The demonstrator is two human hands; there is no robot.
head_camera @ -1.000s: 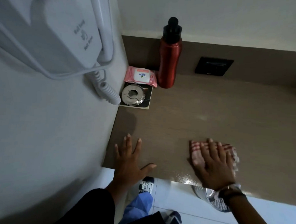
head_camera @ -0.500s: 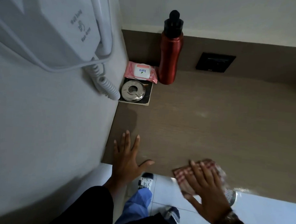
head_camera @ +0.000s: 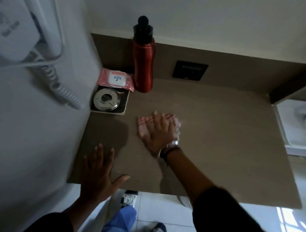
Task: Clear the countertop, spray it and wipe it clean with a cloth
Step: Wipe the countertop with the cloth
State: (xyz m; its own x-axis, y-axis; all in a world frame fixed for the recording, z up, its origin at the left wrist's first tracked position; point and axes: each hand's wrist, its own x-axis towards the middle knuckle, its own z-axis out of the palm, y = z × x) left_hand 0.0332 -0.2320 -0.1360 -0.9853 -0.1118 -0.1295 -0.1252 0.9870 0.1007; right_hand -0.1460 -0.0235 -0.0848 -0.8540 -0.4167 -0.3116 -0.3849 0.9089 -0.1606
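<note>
Cloth (head_camera: pixel 142 123) is mid-surface (head_camera: pixel 225 144), pinned flat under the right hand (head_camera: pixel 158 131), fingers straight so the whole palm can push it, I'd guess. Left hand (head_camera: pixel 98 173) lies flat and empty by the front edge, probably bracing. Bottle (head_camera: pixel 143 63) and wipes pack (head_camera: pixel 115 79) sit in the back corner, clear of the wiping.

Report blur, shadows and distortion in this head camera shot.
Head view: the right hand and cloth smear with motion blur; the white wall unit at left is soft and stretched by the wide lens; a dark shadow lies on the countertop left of the cloth; the red bottle is fairly sharp.
</note>
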